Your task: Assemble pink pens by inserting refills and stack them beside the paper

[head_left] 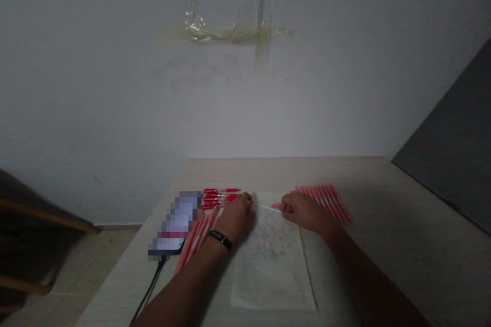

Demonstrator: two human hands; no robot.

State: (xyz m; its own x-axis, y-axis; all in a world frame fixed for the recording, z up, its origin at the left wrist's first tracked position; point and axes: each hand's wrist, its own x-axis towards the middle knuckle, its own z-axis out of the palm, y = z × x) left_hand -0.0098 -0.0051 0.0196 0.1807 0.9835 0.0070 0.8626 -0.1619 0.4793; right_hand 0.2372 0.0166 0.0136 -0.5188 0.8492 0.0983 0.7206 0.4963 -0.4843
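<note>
My left hand rests closed on the table beside a sheet of scribbled paper, next to several finished red pens and a fan of pink barrels. What its fingers hold is hidden. My right hand is pinched on a thin white refill with a pink end, which points left toward the left hand. A row of pink pen barrels lies just right of that hand.
A phone on a black cable lies at the table's left edge. The light wooden table meets a grey wall. A dark panel stands at the right and wooden furniture at the left.
</note>
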